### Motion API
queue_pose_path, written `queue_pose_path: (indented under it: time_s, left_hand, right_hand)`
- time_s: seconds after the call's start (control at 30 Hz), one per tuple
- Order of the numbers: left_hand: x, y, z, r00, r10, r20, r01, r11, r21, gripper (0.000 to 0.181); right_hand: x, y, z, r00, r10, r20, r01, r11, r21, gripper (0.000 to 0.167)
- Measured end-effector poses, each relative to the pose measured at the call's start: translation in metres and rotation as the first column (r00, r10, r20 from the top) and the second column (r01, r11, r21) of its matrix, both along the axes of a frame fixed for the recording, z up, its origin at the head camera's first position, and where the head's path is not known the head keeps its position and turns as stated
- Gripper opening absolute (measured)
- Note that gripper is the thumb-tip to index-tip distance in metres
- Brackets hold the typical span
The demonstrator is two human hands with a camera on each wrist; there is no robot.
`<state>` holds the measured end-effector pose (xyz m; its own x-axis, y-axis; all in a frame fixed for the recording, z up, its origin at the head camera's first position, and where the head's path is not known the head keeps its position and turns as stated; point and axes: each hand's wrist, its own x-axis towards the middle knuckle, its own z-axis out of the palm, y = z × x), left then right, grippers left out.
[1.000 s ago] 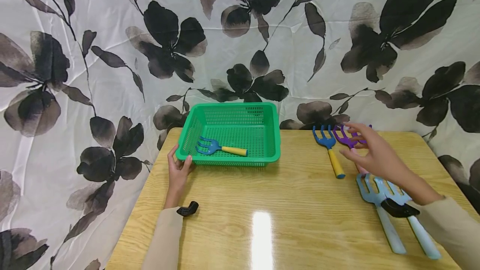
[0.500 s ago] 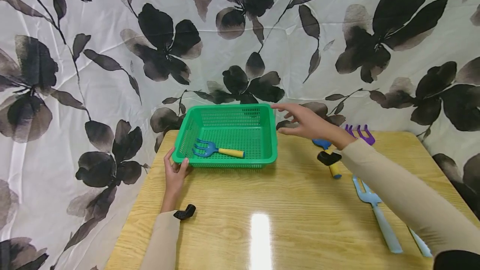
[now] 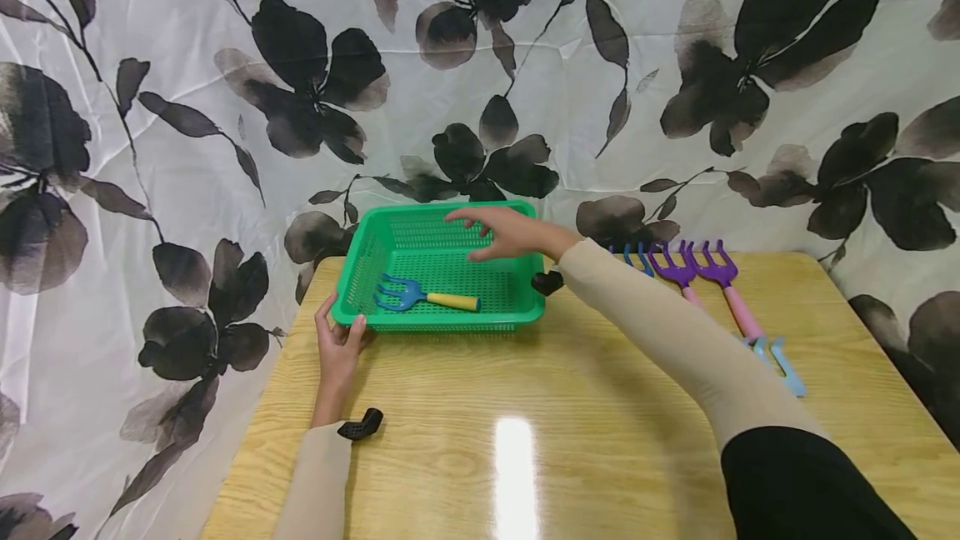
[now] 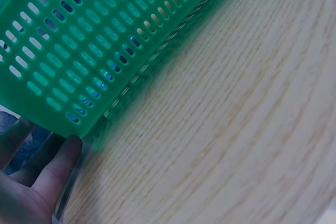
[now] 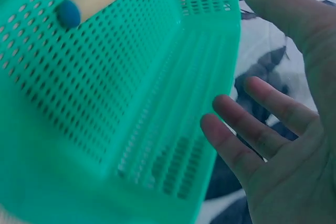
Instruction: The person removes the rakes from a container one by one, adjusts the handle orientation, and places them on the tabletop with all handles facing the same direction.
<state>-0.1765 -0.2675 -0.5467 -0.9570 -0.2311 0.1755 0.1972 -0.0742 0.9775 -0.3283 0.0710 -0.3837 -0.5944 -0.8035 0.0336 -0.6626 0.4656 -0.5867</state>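
A green plastic basket [image 3: 435, 324] stands at the back of the wooden table. My left hand [image 3: 339, 357] holds its front left corner, thumb at the front and fingers round the left side, as the left wrist view also shows with the thumb [image 4: 60, 163] against the green wall. Inside the basket lies a blue hand fork [image 3: 453, 301] with a yellow handle, its tines pointing left. Over the basket's back right part hovers my right hand [image 3: 513, 233], fingers spread and holding nothing. In the right wrist view its fingers [image 5: 252, 129] appear beside the basket's rim.
On the table's right lie two purple hand forks with pink handles, one [image 3: 742, 315] nearly whole in view. Next to them, another blue fork [image 3: 636, 257] is mostly hidden by my right sleeve. Light blue fork tines [image 3: 786, 367] show past that arm. A floral cloth [image 3: 585, 107] hangs behind.
My right hand has moved left from above the purple forks, past the basket's right rim, to over the basket. The left hand stays at the corner.
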Motion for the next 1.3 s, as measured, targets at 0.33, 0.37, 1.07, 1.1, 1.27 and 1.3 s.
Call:
queue_pose_path:
  time_s: [0.33,0.37,1.07,1.1,1.27,1.3]
  left_hand:
    - [-0.005,0.001,-0.001,1.000,-0.004,-0.018,0.004,1.000,0.007,0.068]
    - [-0.005,0.001,-0.001,1.000,-0.003,-0.022,0.003,1.000,0.005,0.068]
    - [-0.001,-0.002,-0.006,1.000,-0.014,0.004,0.014,1.000,0.005,0.067]
    - [-0.001,-0.002,-0.006,1.000,-0.016,0.004,0.016,1.000,0.002,0.067]
    - [-0.002,-0.003,-0.004,1.000,-0.019,0.004,0.019,1.000,0.007,0.068]
    - [-0.002,-0.004,-0.004,1.000,-0.021,0.004,0.021,1.000,0.014,0.068]
  right_hand:
    - [-0.019,-0.053,-0.034,0.991,0.075,0.114,-0.095,0.979,0.181,0.073]
    - [-0.020,-0.056,-0.037,0.990,0.077,0.122,-0.101,0.974,0.204,0.073]
    - [-0.021,-0.088,-0.082,0.957,0.043,0.288,-0.156,0.911,0.382,0.061]
    - [-0.021,-0.088,-0.083,0.955,0.046,0.293,-0.161,0.911,0.380,0.060]
    - [-0.020,-0.089,-0.082,0.953,0.049,0.300,-0.165,0.913,0.374,0.053]
    - [-0.020,-0.089,-0.082,0.952,0.049,0.301,-0.164,0.914,0.371,0.052]
